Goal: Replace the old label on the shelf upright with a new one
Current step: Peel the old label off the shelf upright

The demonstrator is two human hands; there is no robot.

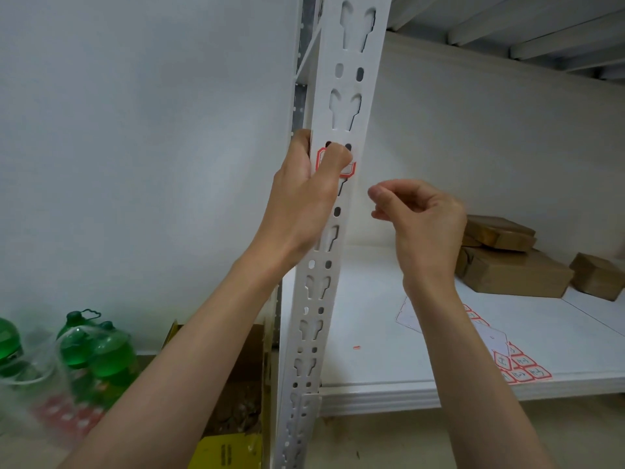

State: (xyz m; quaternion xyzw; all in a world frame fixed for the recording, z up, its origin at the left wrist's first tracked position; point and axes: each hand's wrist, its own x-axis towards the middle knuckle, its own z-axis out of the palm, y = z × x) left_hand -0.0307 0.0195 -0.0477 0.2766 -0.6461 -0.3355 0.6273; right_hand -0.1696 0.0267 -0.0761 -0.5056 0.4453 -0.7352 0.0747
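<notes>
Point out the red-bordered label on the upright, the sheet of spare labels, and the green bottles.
red-bordered label (pixel 348 170), head view, its lower right corner below the thumb.
sheet of spare labels (pixel 522 368), head view, the printed labels.
green bottles (pixel 110 358), head view, the nearest bottle's body.

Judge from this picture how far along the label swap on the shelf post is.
Seemingly done: a red-bordered label sits on the post; whether old or new can't be told. In hand: the left hand grips the post, thumb pressing the label. The right hand hovers beside it, fingertips pinched, contents unclear. Left: possibly smoothing; the label sheet lies on the shelf.
</notes>
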